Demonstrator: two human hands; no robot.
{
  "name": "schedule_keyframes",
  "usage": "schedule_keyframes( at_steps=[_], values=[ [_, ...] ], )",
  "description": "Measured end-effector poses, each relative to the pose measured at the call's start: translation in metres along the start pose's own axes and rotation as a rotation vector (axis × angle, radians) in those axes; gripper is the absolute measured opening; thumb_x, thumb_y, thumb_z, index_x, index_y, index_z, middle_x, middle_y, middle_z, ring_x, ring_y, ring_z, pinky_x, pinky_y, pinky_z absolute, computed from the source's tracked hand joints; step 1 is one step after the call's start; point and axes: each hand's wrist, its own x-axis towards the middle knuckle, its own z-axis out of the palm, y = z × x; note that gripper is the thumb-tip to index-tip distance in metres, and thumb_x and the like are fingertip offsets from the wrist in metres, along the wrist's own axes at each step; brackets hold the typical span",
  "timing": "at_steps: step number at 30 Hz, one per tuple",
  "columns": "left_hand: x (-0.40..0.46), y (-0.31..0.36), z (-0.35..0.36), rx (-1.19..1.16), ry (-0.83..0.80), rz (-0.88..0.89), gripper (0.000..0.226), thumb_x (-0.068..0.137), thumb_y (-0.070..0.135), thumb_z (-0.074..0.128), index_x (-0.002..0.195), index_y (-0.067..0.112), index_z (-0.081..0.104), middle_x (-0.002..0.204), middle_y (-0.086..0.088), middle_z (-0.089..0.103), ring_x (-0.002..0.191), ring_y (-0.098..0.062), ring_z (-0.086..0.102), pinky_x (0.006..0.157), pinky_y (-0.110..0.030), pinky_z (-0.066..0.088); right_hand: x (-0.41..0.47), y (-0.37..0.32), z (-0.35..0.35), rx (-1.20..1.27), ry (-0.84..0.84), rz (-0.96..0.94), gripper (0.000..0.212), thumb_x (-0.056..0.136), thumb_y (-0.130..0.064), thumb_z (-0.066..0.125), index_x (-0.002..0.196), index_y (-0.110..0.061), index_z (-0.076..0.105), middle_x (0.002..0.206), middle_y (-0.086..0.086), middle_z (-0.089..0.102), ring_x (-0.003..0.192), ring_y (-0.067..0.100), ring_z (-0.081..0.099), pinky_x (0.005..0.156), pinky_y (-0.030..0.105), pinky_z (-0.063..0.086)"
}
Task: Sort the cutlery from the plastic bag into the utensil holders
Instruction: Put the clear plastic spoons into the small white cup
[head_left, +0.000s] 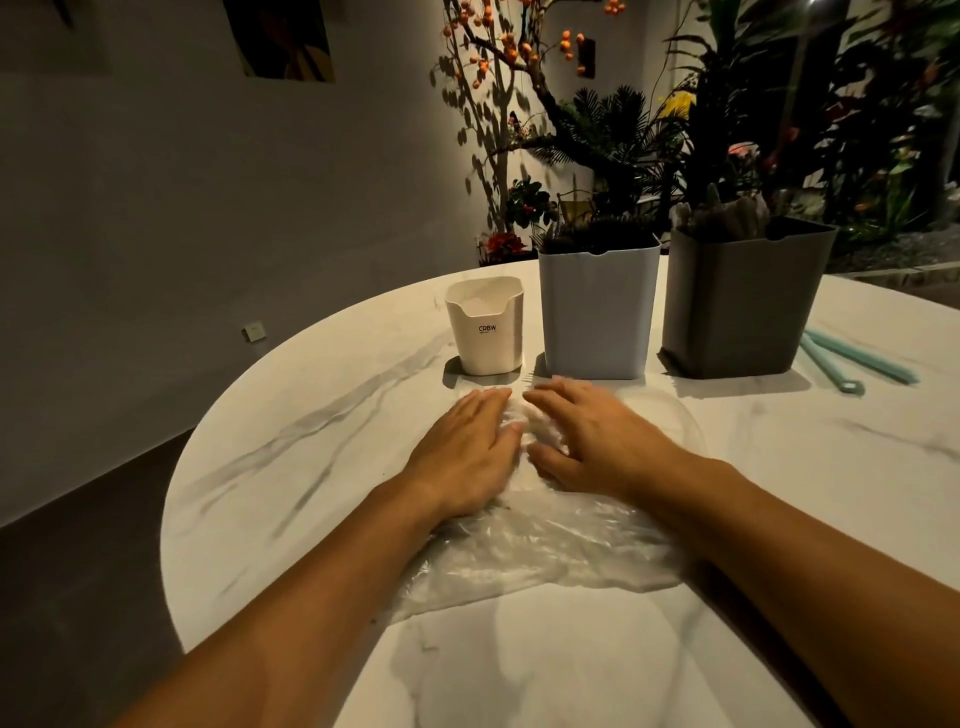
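A crumpled clear plastic bag (540, 551) lies on the marble table in front of me. My left hand (467, 452) and my right hand (597, 441) rest flat on its far end, fingers fairly straight, pressing the plastic down. White plastic cutlery shows faintly between the two hands; fork tines (525, 382) poke out past the fingertips. Behind the hands stand three holders: a small cream one (485, 332) that looks empty, a taller pale blue one (597, 312) with dark cutlery in it, and a grey one (743, 301) with clear cutlery in it.
Two pale green strips (852, 358) lie on the table right of the grey holder. The round marble table (291, 467) drops off at its left edge. Plants and a branch with orange fruit (519, 52) stand behind the table.
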Motion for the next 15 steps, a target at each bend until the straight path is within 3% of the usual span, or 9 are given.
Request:
schedule_keyframes(
  at_steps=[2,4,7,9,11,13,15],
  values=[
    [0.002,-0.002,-0.001,-0.22,0.122,0.007,0.046,0.108,0.041,0.029,0.153,0.037,0.025,0.163,0.005,0.024,0.149,-0.02,0.026,0.123,-0.041,0.024,-0.006,-0.005,-0.007,0.072,0.173,-0.07,0.041,0.09,-0.047,0.062,0.126,-0.029,0.055,0.128,-0.007,0.052,0.114,0.011,0.049,0.097,0.026,0.047],
    [0.004,-0.004,-0.004,-0.352,0.317,0.028,0.034,0.107,0.038,0.035,0.141,0.037,0.04,0.153,0.005,0.04,0.137,-0.02,0.042,0.116,-0.045,0.038,-0.012,-0.009,-0.012,0.135,0.25,-0.136,0.022,0.086,-0.044,0.068,0.1,-0.029,0.061,0.103,-0.012,0.055,0.091,0.009,0.055,0.079,0.023,0.055],
    [-0.003,0.0,-0.01,-0.155,0.523,0.089,0.031,0.097,0.05,0.045,0.122,0.032,0.05,0.133,0.008,0.053,0.115,-0.013,0.049,0.104,-0.039,0.048,-0.015,-0.011,-0.018,0.004,0.321,-0.238,0.017,0.084,-0.043,0.069,0.08,-0.029,0.059,0.087,-0.012,0.054,0.079,0.008,0.051,0.065,0.014,0.041],
    [-0.012,0.005,-0.012,-0.026,0.466,0.105,0.041,0.092,0.054,0.056,0.125,0.033,0.049,0.137,0.008,0.052,0.118,-0.016,0.049,0.105,-0.04,0.047,-0.014,-0.01,-0.022,-0.136,0.399,-0.296,0.015,0.082,-0.041,0.069,0.079,-0.027,0.064,0.089,-0.008,0.059,0.083,0.01,0.049,0.067,0.017,0.036],
    [-0.015,0.006,-0.012,0.023,0.348,0.045,0.06,0.088,0.055,0.065,0.138,0.037,0.038,0.148,0.009,0.043,0.128,-0.019,0.047,0.108,-0.042,0.043,-0.016,-0.011,-0.025,-0.146,0.441,-0.312,0.018,0.08,-0.042,0.067,0.08,-0.024,0.067,0.089,-0.005,0.063,0.082,0.011,0.05,0.066,0.02,0.042],
    [-0.016,0.005,-0.014,-0.044,0.245,-0.004,0.074,0.084,0.054,0.071,0.143,0.04,0.03,0.15,0.009,0.04,0.128,-0.019,0.049,0.105,-0.041,0.044,-0.02,-0.015,-0.03,-0.02,0.387,-0.299,0.021,0.08,-0.046,0.061,0.08,-0.025,0.065,0.08,-0.008,0.061,0.071,0.009,0.054,0.061,0.022,0.052],
    [-0.018,0.005,-0.015,-0.096,0.199,-0.031,0.072,0.084,0.049,0.073,0.142,0.041,0.031,0.147,0.009,0.045,0.124,-0.019,0.053,0.101,-0.038,0.047,-0.023,-0.02,-0.032,0.061,0.257,-0.27,0.021,0.083,-0.047,0.057,0.081,-0.027,0.062,0.071,-0.012,0.057,0.061,0.008,0.055,0.061,0.021,0.055]
  ],
)
